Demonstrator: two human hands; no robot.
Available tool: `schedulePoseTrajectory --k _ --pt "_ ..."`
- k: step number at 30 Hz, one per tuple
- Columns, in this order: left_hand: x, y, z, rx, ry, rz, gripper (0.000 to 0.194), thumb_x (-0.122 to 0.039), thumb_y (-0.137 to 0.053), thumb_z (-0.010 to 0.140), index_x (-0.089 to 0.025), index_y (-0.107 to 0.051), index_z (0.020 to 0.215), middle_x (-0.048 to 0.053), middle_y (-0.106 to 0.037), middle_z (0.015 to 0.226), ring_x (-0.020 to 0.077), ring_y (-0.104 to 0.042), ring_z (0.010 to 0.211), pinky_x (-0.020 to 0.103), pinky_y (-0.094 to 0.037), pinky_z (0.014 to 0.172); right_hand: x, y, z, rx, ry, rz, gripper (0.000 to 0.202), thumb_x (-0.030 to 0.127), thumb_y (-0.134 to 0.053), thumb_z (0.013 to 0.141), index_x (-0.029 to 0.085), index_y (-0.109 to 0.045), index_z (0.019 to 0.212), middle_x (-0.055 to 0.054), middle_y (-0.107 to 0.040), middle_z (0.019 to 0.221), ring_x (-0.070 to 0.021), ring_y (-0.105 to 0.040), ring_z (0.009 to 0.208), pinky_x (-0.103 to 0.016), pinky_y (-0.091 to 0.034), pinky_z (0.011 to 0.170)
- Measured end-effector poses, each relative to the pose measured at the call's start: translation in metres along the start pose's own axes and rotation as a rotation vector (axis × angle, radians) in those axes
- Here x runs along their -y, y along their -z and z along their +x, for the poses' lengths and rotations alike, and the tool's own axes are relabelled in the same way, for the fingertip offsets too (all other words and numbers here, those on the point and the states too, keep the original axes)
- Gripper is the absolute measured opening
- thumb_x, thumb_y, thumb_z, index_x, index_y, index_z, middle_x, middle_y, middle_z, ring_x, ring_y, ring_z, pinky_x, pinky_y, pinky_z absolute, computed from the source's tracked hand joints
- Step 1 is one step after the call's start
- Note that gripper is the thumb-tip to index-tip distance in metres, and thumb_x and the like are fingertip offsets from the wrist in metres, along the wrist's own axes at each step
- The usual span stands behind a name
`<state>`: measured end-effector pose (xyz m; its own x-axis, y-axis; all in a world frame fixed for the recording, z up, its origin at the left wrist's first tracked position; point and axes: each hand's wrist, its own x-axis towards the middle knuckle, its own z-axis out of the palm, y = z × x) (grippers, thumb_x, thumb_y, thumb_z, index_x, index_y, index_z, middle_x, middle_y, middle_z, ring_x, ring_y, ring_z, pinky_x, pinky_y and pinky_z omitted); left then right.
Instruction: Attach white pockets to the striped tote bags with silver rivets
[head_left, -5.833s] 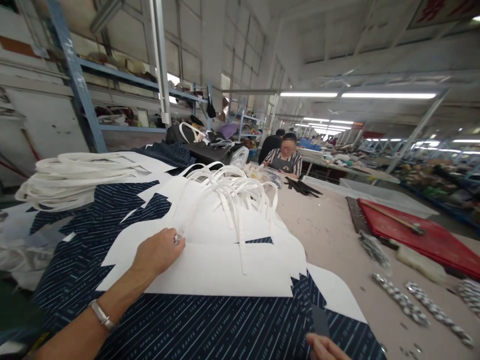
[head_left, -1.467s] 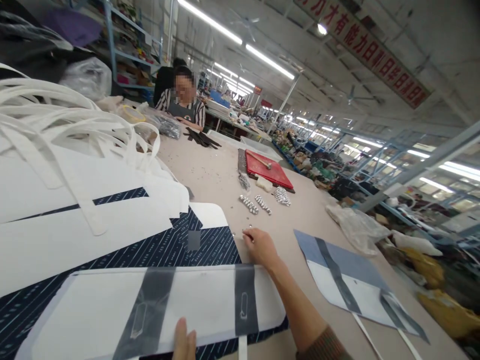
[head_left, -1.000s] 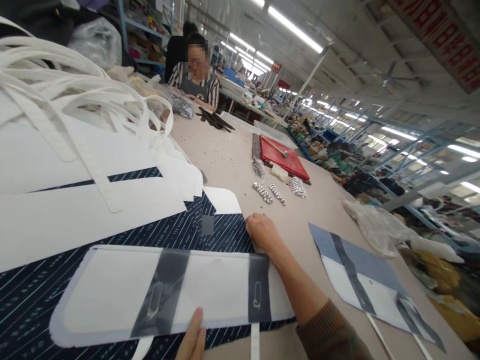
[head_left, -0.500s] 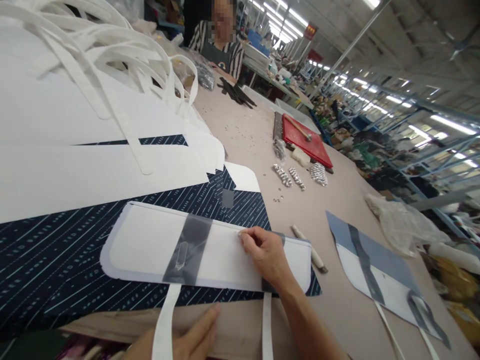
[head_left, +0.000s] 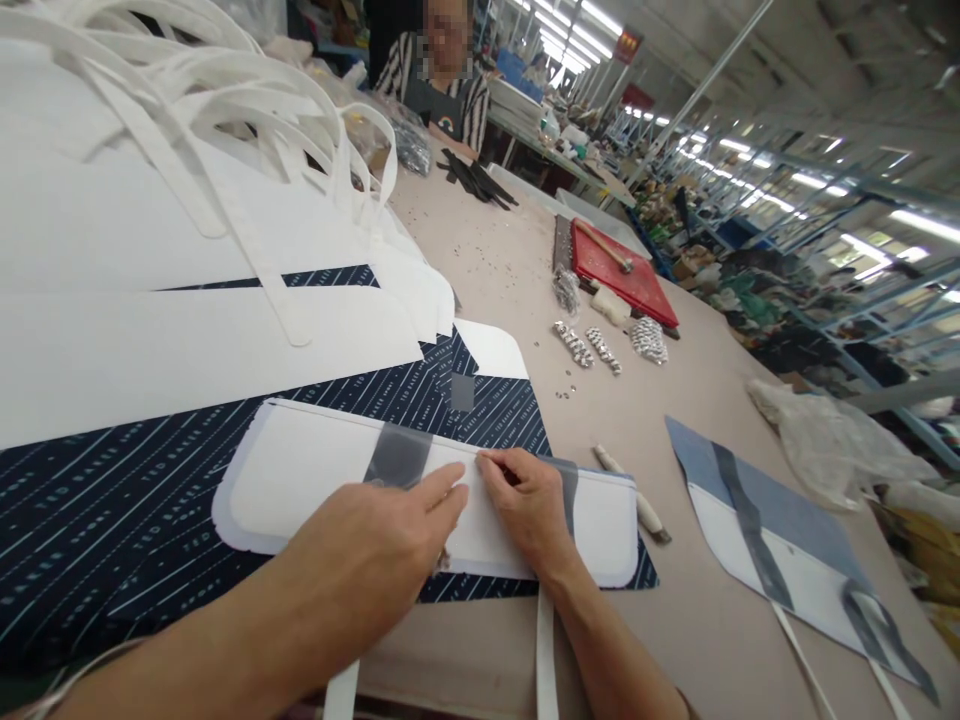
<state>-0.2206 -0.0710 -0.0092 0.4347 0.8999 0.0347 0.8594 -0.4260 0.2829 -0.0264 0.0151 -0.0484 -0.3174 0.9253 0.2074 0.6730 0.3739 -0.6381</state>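
Our left hand (head_left: 382, 535) reaches across a long, round-cornered white panel (head_left: 300, 470), two fingers stretched forward and nearly together; the rest curl underneath, so we cannot tell whether they hold anything. Our right hand (head_left: 529, 505) has thumb and forefinger pressed together at the panel's upper edge; we cannot make out anything between them.

The panel looks smooth and stiff, with a pale lilac border and smooth grey bands (head_left: 401, 450) across it. It lies in front of us on navy cloth (head_left: 165, 510) patterned with slanting pale lines and lettering. A flat white strap (head_left: 546, 650) hangs below its near edge.

Just beyond its right end, a slim pale-handled tool (head_left: 630, 495) rests on the smooth beige table (head_left: 630, 410). Farther right is a blue-and-white panel (head_left: 780, 560) with dark bands. Looping white straps (head_left: 232, 140) heap at upper left.
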Motion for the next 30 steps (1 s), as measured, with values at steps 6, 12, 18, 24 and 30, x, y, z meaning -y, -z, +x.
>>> schedulePoseTrajectory --k 6,12,18,24,30 --pt "0.007 -0.025 0.046 0.006 -0.091 0.163 0.044 -0.007 -0.046 0.086 -0.013 -0.053 0.129 0.015 -0.053 0.140 0.0179 -0.071 0.072 0.030 -0.055 0.058 0.000 0.002 0.005 0.040 -0.056 -0.005 0.015 0.022 -0.058 0.084 0.019 -0.072 0.082 -0.002 -0.071 0.074 -0.0138 -0.062 0.065 -0.025 -0.047 0.066" --pt "0.010 -0.034 0.038 -0.041 -0.134 0.233 0.050 -0.003 -0.041 0.083 -0.010 -0.051 0.132 0.012 -0.052 0.141 0.0173 -0.069 0.071 0.031 -0.056 0.058 0.003 0.006 0.013 0.128 -0.171 0.030 0.015 0.024 -0.057 0.081 0.019 -0.066 0.071 0.000 -0.069 0.068 -0.0132 -0.060 0.059 -0.024 -0.045 0.062" --pt "0.011 -0.034 0.041 -0.022 -0.147 0.239 0.051 -0.004 -0.038 0.085 -0.008 -0.047 0.135 0.010 -0.052 0.141 0.0177 -0.069 0.073 0.031 -0.058 0.057 0.008 0.015 0.029 0.269 -0.308 -0.082 0.015 0.023 -0.057 0.075 0.020 -0.061 0.062 0.002 -0.063 0.056 -0.0139 -0.058 0.055 -0.024 -0.041 0.056" --pt "0.012 -0.037 0.043 0.014 -0.132 0.249 0.054 -0.007 -0.038 0.086 -0.008 -0.042 0.139 0.010 -0.039 0.150 0.0165 -0.068 0.070 0.033 -0.058 0.057 0.011 0.015 0.042 0.432 -0.408 -0.064 0.015 0.018 -0.053 0.072 0.020 -0.052 0.056 0.004 -0.055 0.043 -0.0121 -0.053 0.042 -0.023 -0.038 0.047" --pt "0.013 -0.039 0.042 0.035 -0.140 0.254 0.062 -0.001 -0.038 0.079 -0.011 -0.043 0.140 0.007 -0.032 0.153 0.0166 -0.069 0.072 0.033 -0.059 0.058 -0.022 0.042 0.032 0.122 -0.361 0.130 0.020 0.037 -0.057 0.081 0.019 -0.063 0.087 0.001 -0.065 0.063 -0.0152 -0.060 0.052 -0.027 -0.047 0.052"
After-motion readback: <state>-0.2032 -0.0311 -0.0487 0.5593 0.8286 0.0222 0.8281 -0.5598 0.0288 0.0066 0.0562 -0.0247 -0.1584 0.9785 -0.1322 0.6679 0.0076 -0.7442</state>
